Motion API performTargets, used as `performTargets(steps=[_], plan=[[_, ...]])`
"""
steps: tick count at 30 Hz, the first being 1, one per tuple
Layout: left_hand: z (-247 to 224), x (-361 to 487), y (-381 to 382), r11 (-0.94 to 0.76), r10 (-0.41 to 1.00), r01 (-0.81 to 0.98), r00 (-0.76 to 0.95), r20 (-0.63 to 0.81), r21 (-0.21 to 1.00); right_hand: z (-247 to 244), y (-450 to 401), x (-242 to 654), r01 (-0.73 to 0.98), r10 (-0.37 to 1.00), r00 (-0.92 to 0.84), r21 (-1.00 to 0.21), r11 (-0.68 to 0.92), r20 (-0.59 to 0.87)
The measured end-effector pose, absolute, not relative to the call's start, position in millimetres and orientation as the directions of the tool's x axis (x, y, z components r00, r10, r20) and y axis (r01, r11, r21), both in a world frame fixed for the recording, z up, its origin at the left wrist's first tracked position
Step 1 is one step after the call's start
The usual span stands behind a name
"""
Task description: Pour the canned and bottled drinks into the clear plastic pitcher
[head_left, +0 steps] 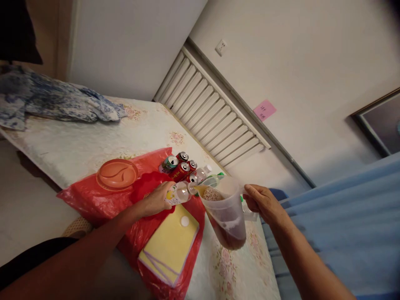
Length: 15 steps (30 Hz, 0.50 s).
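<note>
My left hand (160,197) is closed around a clear plastic bottle (181,193) with a printed lemon label. The bottle is tipped sideways, its uncapped mouth at the rim of a translucent plastic pitcher (226,216), and yellowish liquid runs from it. Inside the pitcher is brown liquid with foam on top. My right hand (262,202) grips the pitcher's handle and keeps it tilted toward the bottle. Below the bottle lies a folded yellow cloth (170,246) with a white bottle cap (184,221) on it.
Several drink cans (180,171) and more bottles (204,171) stand behind the bottle. An orange divided dish (118,173) rests on a red plastic bag (106,204). The flowered tablecloth (150,125) extends to a white radiator (212,112). Patterned fabric (68,100) lies at far left; a blue curtain (343,216) hangs right.
</note>
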<state>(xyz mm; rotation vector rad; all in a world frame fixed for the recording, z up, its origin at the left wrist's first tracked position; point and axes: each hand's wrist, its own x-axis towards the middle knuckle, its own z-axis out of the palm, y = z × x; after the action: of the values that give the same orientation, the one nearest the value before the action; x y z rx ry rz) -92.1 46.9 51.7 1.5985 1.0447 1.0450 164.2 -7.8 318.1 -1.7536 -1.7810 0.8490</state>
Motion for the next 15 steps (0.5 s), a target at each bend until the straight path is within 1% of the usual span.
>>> performTargets(steps=[7, 13, 15], plan=[[50.6, -91.8, 48.3, -0.236, 0.944, 0.163, 0.274, 0.186, 0.958, 319.7, -8.2, 167.2, 0.705, 0.995, -0.064, -0.709, -0.004, -0.070], [50.0, -91.3, 49.8, -0.246, 0.943, 0.172, 0.269, 0.194, 0.954, 321.4, -8.5, 165.6, 0.680, 0.995, -0.039, -0.732, -0.043, -0.095], [51.0, -91.3, 49.4, -0.221, 0.950, 0.155, 0.257, 0.177, 0.963, 322.0, -8.6, 164.9, 0.680, 0.995, -0.036, -0.732, -0.046, -0.095]])
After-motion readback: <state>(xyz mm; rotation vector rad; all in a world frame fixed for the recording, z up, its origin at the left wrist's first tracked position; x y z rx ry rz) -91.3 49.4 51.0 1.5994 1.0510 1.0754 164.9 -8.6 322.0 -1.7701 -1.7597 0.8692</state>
